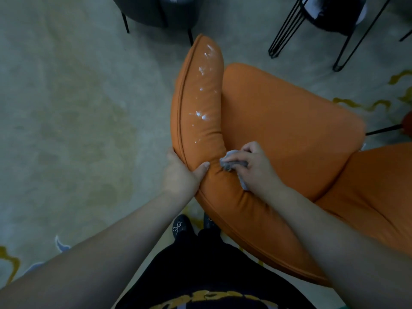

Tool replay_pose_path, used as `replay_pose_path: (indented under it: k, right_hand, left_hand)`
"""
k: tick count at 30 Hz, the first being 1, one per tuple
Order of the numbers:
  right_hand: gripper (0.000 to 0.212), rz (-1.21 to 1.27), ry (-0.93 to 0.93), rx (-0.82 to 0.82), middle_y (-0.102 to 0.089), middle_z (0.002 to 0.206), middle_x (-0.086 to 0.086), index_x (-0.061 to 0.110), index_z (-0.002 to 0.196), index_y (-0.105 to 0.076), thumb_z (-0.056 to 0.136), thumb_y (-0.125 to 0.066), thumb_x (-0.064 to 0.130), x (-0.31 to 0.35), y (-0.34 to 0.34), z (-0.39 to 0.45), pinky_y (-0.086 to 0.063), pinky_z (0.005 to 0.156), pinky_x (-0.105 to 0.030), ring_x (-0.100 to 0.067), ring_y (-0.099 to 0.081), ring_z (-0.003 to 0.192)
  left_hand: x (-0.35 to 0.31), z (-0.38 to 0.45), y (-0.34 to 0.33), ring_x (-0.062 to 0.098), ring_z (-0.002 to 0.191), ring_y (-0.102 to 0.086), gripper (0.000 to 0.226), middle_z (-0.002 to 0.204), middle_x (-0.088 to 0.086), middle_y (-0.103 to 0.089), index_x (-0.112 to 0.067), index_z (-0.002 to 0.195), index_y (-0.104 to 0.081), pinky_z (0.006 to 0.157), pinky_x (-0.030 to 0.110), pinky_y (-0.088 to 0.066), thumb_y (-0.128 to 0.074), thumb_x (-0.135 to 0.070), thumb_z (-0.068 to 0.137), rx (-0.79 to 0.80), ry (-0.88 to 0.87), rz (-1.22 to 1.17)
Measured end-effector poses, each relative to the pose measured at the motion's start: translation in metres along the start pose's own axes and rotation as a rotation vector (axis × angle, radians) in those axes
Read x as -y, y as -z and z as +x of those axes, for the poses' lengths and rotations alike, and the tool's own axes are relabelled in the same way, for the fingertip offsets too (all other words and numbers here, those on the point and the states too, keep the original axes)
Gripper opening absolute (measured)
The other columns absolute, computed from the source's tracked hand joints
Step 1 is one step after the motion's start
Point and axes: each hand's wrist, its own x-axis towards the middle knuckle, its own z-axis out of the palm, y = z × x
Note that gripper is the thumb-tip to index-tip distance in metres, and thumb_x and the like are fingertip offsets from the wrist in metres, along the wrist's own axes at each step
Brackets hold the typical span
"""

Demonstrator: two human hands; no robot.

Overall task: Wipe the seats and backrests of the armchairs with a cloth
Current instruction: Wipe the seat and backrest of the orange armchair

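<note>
Gripping the orange armchair's backrest (200, 103) edge with the left hand (181, 172), while the right hand (252, 166) presses a balled grey cloth (231, 162) into its padding. Mid backrest wipe, I'd say; next move is probably sweeping up toward those white smears (204, 117), then the seat (289, 130).

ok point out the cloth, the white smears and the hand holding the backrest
cloth (229, 163), head view, bunched grey front edge
white smears (203, 117), head view, bright patch on the backrest
left hand (180, 172), head view, back of the hand

Orange armchair (289, 130) on patterned carpet (78, 119)
</note>
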Motion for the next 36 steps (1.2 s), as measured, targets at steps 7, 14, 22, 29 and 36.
replay_pose_path:
  k: [7, 14, 22, 29, 36]
  right_hand:
    - [0.039, 0.221, -0.009, -0.096, -0.042, 0.098, 0.01, 0.045, 0.105, -0.064, 0.084, -0.068, 0.012, 0.019, -0.03, 0.031, -0.034, 0.087, -0.001, 0.005, -0.048, 0.093]
    - [0.036, 0.249, 0.027, -0.193, -0.039, 0.1, 0.005, 0.035, 0.113, -0.066, 0.085, -0.067, 0.012, 0.028, -0.04, 0.069, -0.036, 0.09, -0.006, 0.003, -0.046, 0.093]
    - [0.034, 0.069, 0.276, -0.151, -0.037, 0.097, -0.007, 0.013, 0.113, -0.069, 0.082, -0.069, 0.001, 0.038, -0.035, 0.097, -0.031, 0.088, -0.002, 0.006, -0.042, 0.088]
    - [0.029, 0.032, 0.478, 0.02, -0.039, 0.097, -0.008, 0.017, 0.108, -0.072, 0.082, -0.069, 0.005, 0.034, -0.033, 0.079, -0.037, 0.085, -0.007, -0.006, -0.044, 0.09]
    - [0.037, 0.099, 0.345, -0.063, -0.036, 0.098, 0.003, 0.031, 0.112, -0.065, 0.084, -0.067, 0.008, 0.025, -0.038, 0.076, -0.035, 0.091, -0.008, 0.003, -0.041, 0.097]
  left_hand:
    - [0.0, -0.006, 0.0, 0.026, 0.129, -0.047, 0.103, 0.148, 0.01, -0.039, -0.013, 0.153, -0.009, 0.105, 0.038, -0.042, -0.073, -0.046, 0.079, 0.004, -0.033, -0.041]
    - [0.0, -0.006, 0.009, 0.022, 0.137, -0.037, 0.106, 0.155, 0.007, -0.028, -0.014, 0.154, -0.001, 0.11, 0.037, -0.036, -0.072, -0.041, 0.081, 0.08, -0.062, -0.021]
    - [0.001, -0.003, 0.015, 0.021, 0.134, -0.042, 0.099, 0.153, 0.005, -0.034, -0.019, 0.154, 0.004, 0.109, 0.038, -0.038, -0.067, -0.033, 0.087, 0.154, -0.053, -0.054]
    - [0.001, -0.003, 0.017, 0.022, 0.136, -0.039, 0.099, 0.154, 0.006, -0.031, -0.02, 0.153, 0.007, 0.11, 0.039, -0.037, -0.066, -0.034, 0.088, 0.189, -0.058, -0.041]
    - [0.0, -0.003, 0.019, 0.018, 0.137, -0.037, 0.1, 0.156, 0.002, -0.028, -0.021, 0.154, 0.006, 0.11, 0.039, -0.037, -0.066, -0.038, 0.087, 0.214, -0.046, -0.072]
